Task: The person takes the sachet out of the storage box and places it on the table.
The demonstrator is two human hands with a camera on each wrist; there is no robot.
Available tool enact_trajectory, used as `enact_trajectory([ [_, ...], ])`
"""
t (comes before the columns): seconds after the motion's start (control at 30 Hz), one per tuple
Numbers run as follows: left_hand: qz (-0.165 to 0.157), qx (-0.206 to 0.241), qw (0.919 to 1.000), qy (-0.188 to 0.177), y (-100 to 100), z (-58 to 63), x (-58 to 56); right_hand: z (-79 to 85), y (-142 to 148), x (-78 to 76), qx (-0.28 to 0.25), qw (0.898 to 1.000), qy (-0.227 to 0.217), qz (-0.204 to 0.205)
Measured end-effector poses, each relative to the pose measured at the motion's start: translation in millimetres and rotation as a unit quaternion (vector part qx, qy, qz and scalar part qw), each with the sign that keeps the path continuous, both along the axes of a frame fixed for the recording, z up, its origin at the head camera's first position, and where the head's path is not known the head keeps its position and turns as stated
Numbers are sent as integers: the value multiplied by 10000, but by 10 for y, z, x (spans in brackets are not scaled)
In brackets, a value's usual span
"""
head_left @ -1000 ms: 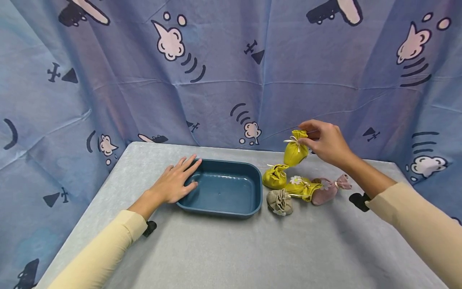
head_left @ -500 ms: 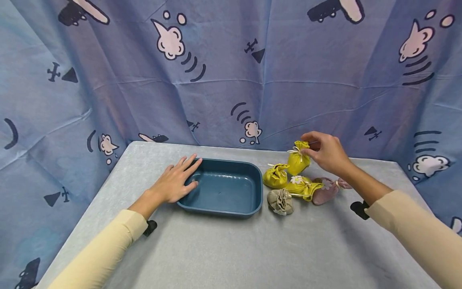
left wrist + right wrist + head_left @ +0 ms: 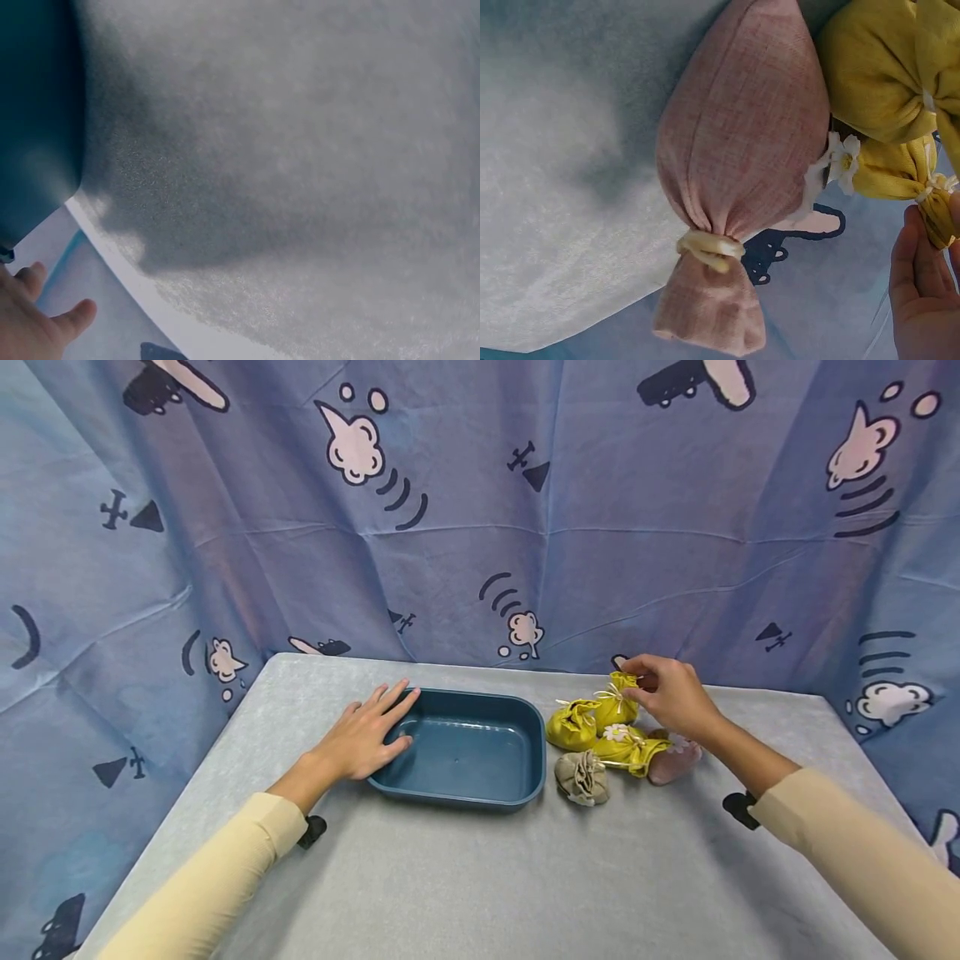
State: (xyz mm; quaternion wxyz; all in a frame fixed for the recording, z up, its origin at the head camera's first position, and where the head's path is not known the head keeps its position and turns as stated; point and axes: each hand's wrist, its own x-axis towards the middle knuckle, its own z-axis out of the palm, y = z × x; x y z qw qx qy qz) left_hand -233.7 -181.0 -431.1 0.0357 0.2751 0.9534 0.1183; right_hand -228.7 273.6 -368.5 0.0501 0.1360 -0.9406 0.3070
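My right hand (image 3: pixel 670 695) pinches the gathered neck of a yellow drawstring pouch (image 3: pixel 617 712), which stands upright behind the other pouches. In the right wrist view the fingers hold that pouch (image 3: pixel 891 169) by its tied top. Just left of it sits a second yellow pouch (image 3: pixel 572 727), and in front lies a third yellow pouch (image 3: pixel 627 750) with a white flower. A pink pouch (image 3: pixel 742 127) lies on its side under my right forearm, partly hidden in the head view. My left hand (image 3: pixel 365 735) rests with spread fingers on the left rim of a blue plastic basin (image 3: pixel 457 802).
A beige pouch (image 3: pixel 582 778) sits near the basin's right side, in front of the yellow ones. Everything stands on a pale grey cloth-covered table (image 3: pixel 465 885). A blue patterned curtain (image 3: pixel 450 527) hangs behind the table's back edge.
My right hand has come down with the yellow pouch, from raised above the group to standing behind the flowered one. The left hand and basin have stayed put.
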Motion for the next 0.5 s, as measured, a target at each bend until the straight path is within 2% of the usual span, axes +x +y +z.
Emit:
enact_trajectory([
  [0.2,18,19,10000,-8,3,1,-9,43,23,27,-29,9995,-298,64],
  [0.37,-19,72,10000,-39,-17,-5,-6,158,60,100,-50,9979,-607,241],
  [0.5,-103,26,9999,-17,-51,-5,6,354,122,169,350,9983,-338,307],
])
